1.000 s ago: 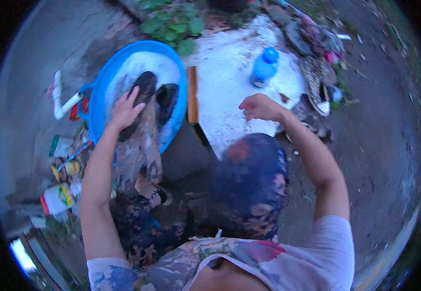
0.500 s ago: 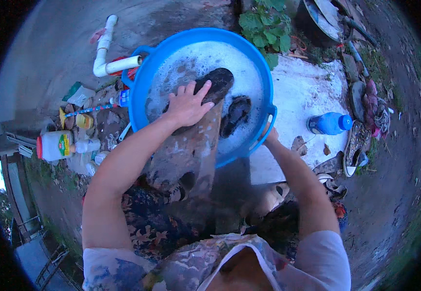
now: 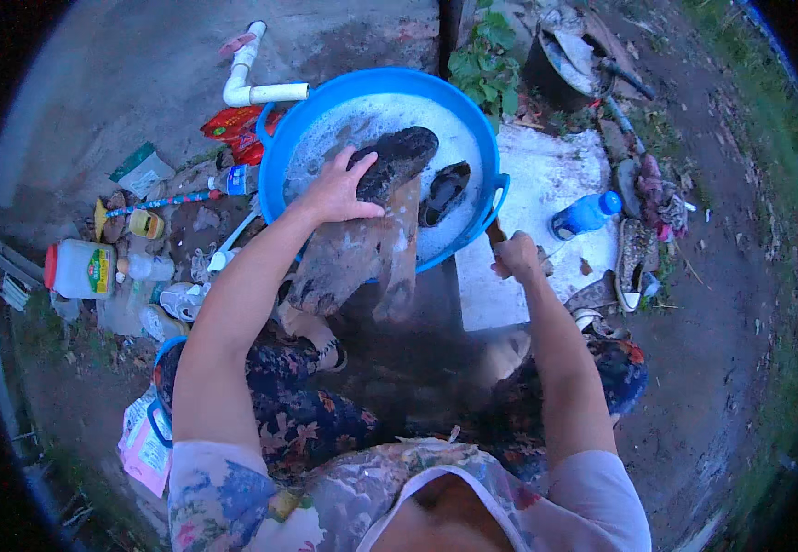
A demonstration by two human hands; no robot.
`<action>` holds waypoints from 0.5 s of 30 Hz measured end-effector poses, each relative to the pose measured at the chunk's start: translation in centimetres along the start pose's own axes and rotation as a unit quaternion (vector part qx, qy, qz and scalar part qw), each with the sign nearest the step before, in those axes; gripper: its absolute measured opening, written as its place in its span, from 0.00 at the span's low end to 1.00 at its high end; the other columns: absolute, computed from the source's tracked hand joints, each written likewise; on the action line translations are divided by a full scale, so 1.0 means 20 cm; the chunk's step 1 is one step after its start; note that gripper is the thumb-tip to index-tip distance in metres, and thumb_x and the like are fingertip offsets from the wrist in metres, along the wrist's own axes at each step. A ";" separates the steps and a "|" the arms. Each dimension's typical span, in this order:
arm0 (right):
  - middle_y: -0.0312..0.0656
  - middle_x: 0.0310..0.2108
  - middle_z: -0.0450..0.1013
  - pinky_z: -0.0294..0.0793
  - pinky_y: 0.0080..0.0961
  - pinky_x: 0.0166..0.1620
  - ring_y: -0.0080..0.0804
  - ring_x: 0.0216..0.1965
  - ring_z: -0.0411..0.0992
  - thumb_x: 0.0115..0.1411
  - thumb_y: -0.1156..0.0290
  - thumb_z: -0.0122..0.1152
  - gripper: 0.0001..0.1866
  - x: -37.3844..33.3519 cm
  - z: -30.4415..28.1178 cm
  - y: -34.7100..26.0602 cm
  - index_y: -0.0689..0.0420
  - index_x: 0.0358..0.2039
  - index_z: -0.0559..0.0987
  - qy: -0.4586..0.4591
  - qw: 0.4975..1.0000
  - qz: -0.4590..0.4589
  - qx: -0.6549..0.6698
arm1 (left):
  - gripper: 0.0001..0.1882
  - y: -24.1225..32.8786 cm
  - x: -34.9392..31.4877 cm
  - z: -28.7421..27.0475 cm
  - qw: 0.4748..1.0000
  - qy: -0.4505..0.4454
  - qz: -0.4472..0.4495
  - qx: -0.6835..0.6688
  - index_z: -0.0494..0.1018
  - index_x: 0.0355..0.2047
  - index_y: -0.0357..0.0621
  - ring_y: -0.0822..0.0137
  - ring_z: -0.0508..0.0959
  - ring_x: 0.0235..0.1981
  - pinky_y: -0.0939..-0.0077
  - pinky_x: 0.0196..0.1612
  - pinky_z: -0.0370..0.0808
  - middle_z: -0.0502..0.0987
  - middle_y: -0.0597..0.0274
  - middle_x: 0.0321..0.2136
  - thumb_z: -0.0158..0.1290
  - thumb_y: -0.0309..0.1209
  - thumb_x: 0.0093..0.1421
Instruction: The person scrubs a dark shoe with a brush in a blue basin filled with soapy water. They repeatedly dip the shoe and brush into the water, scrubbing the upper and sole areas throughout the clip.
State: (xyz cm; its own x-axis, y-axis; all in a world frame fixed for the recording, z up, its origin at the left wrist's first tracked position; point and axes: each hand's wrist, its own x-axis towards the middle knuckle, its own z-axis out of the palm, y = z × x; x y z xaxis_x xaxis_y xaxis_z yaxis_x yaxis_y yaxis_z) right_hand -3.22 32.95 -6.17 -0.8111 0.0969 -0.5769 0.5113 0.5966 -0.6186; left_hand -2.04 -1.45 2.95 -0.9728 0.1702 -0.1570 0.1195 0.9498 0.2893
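Observation:
A dark wet shoe (image 3: 397,158) lies on a worn wooden board (image 3: 344,253) that slants into a blue tub (image 3: 275,175) of sudsy water. My left hand (image 3: 339,190) grips the shoe's near end, pressing it to the board with the thumb apart from the fingers. A second dark shoe (image 3: 446,193) floats in the suds to the right of the board. Outside the tub's right rim, my right hand (image 3: 516,256) is closed round a brown, wooden-looking tool (image 3: 495,232); its far end is too small to make out.
On the right, a blue bottle (image 3: 585,215) stands on a pale slab (image 3: 509,299) beside a speckled shoe (image 3: 631,262). To the left are a red-lidded jar (image 3: 80,269), pale shoes (image 3: 181,301) and a white-handled brush (image 3: 233,241). A white pipe (image 3: 270,93) juts near the tub's upper left rim.
My right hand has come up from below the tub's right rim, and the brown tool now shows in it. My left hand still holds the shoe on the board. The whole view has shifted.

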 end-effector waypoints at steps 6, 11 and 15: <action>0.35 0.17 0.66 0.66 0.23 0.17 0.24 0.13 0.64 0.50 0.67 0.66 0.14 -0.25 -0.42 -0.14 0.65 0.28 0.73 -0.013 0.979 -0.064 0.191 | 0.38 -0.02 0.08 -0.22 0.850 -0.106 -0.196 -0.477 0.62 0.55 0.44 0.53 0.66 0.54 0.58 0.55 0.63 0.67 0.47 0.51 0.58 0.48 0.46; 0.29 0.14 0.60 0.51 0.15 0.12 0.16 0.10 0.56 0.54 0.70 0.60 0.20 -0.53 -0.52 -0.31 0.61 0.46 0.67 -0.081 0.951 -0.128 0.268 | 0.31 -0.42 0.07 -0.31 0.713 -0.162 -0.312 -0.607 0.65 0.52 0.51 0.54 0.68 0.52 0.45 0.50 0.66 0.70 0.52 0.50 0.50 0.54 0.53; 0.30 0.14 0.60 0.53 0.16 0.13 0.17 0.11 0.57 0.54 0.70 0.58 0.23 -0.51 -0.50 -0.29 0.62 0.50 0.67 -0.151 0.911 -0.142 0.356 | 0.38 -0.45 0.06 -0.07 0.817 -0.066 -0.299 -0.488 0.49 0.63 0.51 0.53 0.66 0.54 0.43 0.49 0.66 0.63 0.53 0.56 0.52 0.45 0.55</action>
State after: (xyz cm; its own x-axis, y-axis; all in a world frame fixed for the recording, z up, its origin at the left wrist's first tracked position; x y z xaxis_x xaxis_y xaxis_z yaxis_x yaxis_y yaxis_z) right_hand -0.76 36.57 8.67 -0.8791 -0.2687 -0.3936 0.4349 -0.1148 -0.8931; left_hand -4.60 -10.08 1.60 -0.7620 -0.1596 -0.6276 -0.6472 0.2216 0.7294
